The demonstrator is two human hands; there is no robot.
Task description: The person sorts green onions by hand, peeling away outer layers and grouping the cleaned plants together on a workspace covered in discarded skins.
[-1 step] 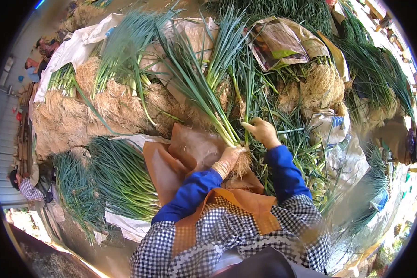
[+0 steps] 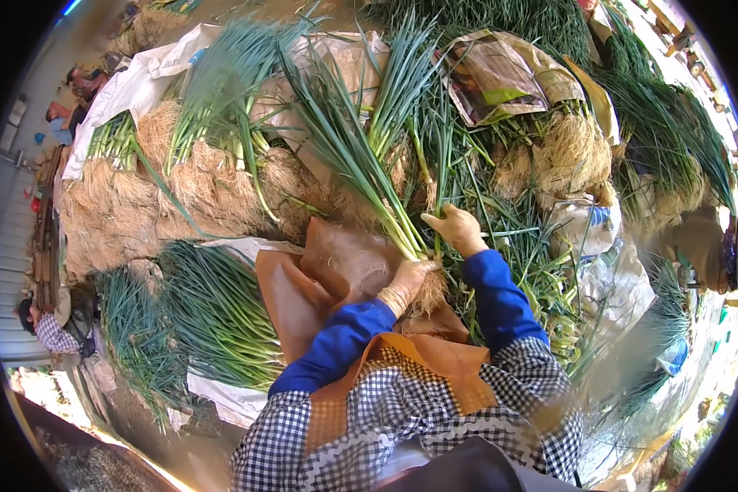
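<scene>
ahead of your body, your left hand (image 2: 408,283) is wrapped round the base of the onion bunch (image 2: 369,180), whose long axis runs away from you, leaning left. your right hand (image 2: 461,230) is nearby, to the right, thumb beside an upright stalk (image 2: 439,176); whether it pinches is unclear. leaves (image 2: 328,123) deep green, roots (image 2: 429,295) tan, shaggy.

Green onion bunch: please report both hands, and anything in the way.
Left hand closed around green onion bunch, by the roots. Right hand close by, grip unclear. Loose leaves heaped at right.
</scene>
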